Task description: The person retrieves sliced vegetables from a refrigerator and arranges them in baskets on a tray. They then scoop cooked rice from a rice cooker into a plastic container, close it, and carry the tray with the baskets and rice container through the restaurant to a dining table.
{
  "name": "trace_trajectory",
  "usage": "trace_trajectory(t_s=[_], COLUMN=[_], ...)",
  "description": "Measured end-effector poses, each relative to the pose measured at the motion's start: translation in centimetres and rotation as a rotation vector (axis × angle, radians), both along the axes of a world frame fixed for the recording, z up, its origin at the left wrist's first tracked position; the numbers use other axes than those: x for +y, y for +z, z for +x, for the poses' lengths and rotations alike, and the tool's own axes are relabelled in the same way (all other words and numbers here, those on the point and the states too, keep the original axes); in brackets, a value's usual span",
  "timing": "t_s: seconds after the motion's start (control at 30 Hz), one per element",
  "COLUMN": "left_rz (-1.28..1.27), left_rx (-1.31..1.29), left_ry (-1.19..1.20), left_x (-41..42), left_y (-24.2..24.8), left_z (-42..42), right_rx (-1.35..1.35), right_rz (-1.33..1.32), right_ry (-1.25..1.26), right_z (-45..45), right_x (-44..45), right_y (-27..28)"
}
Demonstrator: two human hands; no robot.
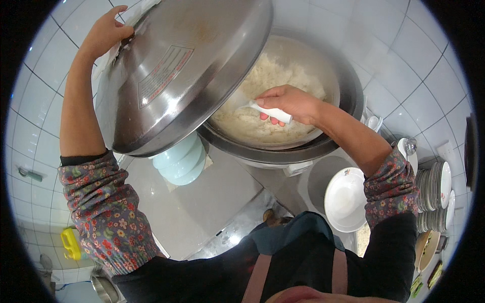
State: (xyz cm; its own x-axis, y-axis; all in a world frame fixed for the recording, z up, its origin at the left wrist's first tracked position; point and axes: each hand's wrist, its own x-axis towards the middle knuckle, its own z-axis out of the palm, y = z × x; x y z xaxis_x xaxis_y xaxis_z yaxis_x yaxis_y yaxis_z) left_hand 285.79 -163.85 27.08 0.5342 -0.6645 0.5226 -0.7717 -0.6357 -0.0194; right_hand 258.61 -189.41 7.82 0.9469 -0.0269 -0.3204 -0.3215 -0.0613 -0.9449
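My left hand [108,33] grips the lid's edge or handle at the upper left; the exact hold is partly hidden. The large stainless steel lid [206,70] is raised and tilted over the left side of a big rice cooker [261,159]. A label with writing is on its outer face. Inside the cooker lies a mass of steaming white rice [293,77]. Over the rice, my right hand [290,102] holds a white paddle [278,113] by its handle. The paddle's blade points left and is blurred by steam, so its contact with the rice cannot be told.
Pale blue bowls [182,163] are stacked below the lid. A large white bowl [345,200] stands near my right elbow, with stacked plates [434,185] farther right. A yellow jug [71,244] and a metal bowl [104,289] are at lower left. Tiled wall [409,72] rises behind.
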Motion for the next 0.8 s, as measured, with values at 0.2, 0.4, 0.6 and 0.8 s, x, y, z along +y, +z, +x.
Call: trace_trajectory(t_s=[0.2,0.4,0.6,0.8], left_rz=[-0.001,0.106,0.137,0.286], left_rx=[0.087,0.128,0.194,0.19], left_ry=[-0.084,-0.195,-0.217,-0.313], left_x=[-4.5,-9.4,-14.2,-20.1], left_y=[-1.3,-2.1,-3.1,-4.7], left_z=[1.6,1.7,-1.5,-7.6], right_rx=[-0.048,-0.178,-0.115,-0.128], right_rz=[-0.069,-0.19,-0.201,0.033], right_ry=[-0.208,-0.418,-0.857,-1.127], right_z=[-7.7,-24.5,-39.7,-46.5], right_x=[-2.4,-2.2,4.6,7.9], right_y=[3.8,7.0,7.7,1.3])
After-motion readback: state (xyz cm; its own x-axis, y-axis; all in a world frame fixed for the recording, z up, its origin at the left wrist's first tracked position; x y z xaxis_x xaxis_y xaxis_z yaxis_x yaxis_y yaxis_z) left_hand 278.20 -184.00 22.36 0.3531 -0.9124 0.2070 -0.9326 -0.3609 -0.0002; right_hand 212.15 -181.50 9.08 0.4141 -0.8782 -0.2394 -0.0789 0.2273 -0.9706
